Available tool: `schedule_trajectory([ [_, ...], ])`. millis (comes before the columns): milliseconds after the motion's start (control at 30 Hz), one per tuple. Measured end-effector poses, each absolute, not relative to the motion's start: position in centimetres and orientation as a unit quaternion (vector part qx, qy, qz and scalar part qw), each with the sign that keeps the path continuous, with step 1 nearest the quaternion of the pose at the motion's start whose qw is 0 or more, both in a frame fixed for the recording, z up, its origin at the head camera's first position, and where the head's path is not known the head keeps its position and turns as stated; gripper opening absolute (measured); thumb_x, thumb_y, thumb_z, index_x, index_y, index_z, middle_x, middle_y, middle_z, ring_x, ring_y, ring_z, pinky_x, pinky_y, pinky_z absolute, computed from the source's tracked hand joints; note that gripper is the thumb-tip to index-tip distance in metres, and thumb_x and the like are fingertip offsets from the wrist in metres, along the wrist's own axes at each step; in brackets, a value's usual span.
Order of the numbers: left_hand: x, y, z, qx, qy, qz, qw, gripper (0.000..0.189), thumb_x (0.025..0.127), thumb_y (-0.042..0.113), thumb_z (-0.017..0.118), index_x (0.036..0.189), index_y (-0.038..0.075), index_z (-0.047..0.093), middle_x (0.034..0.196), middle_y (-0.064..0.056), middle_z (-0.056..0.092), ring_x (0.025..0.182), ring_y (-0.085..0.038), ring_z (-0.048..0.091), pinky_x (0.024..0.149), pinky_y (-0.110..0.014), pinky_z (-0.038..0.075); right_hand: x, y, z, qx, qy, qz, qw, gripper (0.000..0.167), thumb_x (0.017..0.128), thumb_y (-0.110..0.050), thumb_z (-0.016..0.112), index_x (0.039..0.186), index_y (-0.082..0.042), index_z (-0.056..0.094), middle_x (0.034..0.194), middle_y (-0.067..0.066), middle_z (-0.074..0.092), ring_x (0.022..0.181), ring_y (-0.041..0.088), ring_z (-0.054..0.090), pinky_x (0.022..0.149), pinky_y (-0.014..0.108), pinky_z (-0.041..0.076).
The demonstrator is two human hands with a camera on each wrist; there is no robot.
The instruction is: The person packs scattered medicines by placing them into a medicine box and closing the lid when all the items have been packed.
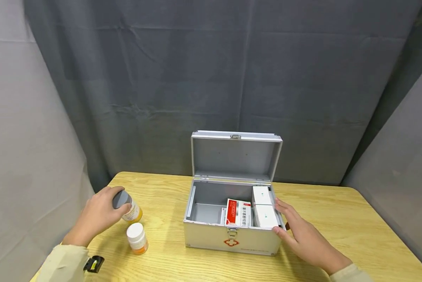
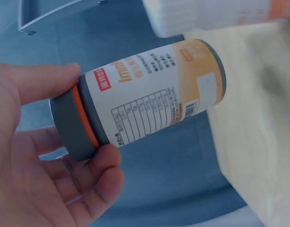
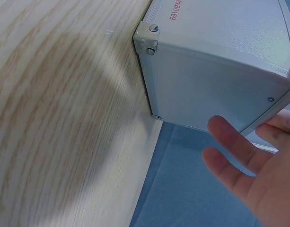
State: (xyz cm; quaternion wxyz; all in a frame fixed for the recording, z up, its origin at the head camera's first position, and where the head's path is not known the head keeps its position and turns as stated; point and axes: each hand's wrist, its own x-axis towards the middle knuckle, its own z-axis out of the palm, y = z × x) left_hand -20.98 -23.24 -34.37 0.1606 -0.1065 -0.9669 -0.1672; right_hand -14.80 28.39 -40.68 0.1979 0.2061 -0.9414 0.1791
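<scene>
My left hand (image 1: 99,213) grips a supplement bottle (image 1: 133,213) by its dark grey cap, thumb on one side and fingers on the other. The bottle's white and orange label (image 2: 145,90) shows in the left wrist view; whether its base touches the table, I cannot tell. A smaller white-capped bottle (image 1: 137,238) with an orange lower band stands just in front of it. On the right, my right hand (image 1: 304,235) rests at the right rim of a silver first-aid box (image 1: 211,237), thumb near its front corner. Two extended fingers (image 3: 230,142) show beside the box's side wall.
The box's lid (image 1: 237,156) stands raised at the back. Inside, white cartons (image 1: 265,215) line the right side, and a red-and-white medicine box (image 1: 239,212) leans near the middle front. A grey curtain (image 1: 214,86) hangs behind the wooden table (image 1: 161,196).
</scene>
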Motion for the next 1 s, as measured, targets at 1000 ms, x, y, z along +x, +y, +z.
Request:
schedule_trajectory([
  [1000,-19.7,-14.9,-24.4,-0.209,-0.952,-0.147,0.169,0.045,0.087,0.032,0.069,0.126,0.010,0.065,0.112,-0.008,0.068,0.090,-0.022,0.064,0.076,-0.042,0.051,-14.9,28.2,-40.6,0.190,-0.948,0.196,0.161,0.058,0.100,-0.034,0.059,0.148,-0.006,0.041,0.156,0.011,0.038,0.062,-0.009,0.040,0.056,0.018,0.041],
])
